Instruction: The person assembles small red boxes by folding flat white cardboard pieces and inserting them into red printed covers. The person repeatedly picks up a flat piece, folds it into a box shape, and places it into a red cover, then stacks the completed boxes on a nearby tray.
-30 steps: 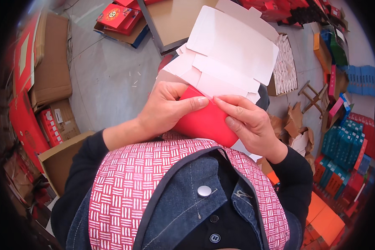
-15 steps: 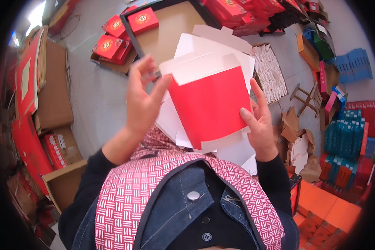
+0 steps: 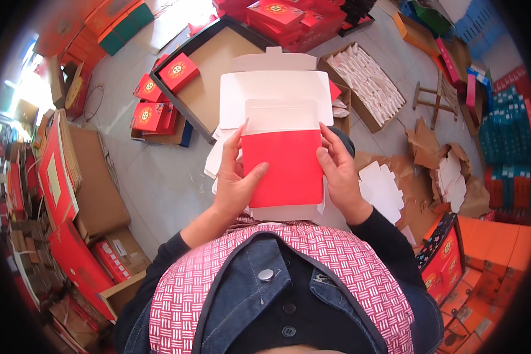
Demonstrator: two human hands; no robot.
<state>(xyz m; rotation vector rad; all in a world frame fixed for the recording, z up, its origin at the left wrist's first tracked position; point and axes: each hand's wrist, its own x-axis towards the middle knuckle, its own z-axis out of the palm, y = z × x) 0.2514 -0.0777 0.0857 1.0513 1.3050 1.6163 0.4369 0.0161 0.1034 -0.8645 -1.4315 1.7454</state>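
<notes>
Now, at mid-view, the red box (image 3: pixel 283 168) is gripped by the left hand (image 3: pixel 235 182) at nine o'clock and right hand (image 3: pixel 341 174) at three, whose uneven squeezing could buckle its thin-looking sides.

At eleven o'clock we see a black-rimmed tray (image 3: pixel 224 71), a printed red box (image 3: pixel 179 72) at its corner; at two, a wooden stool (image 3: pixel 448 94); at three, teal boxes (image 3: pixel 502 138); at four, orange boxes (image 3: pixel 494 235); at nine, brown cardboard (image 3: pixel 103 192).
</notes>
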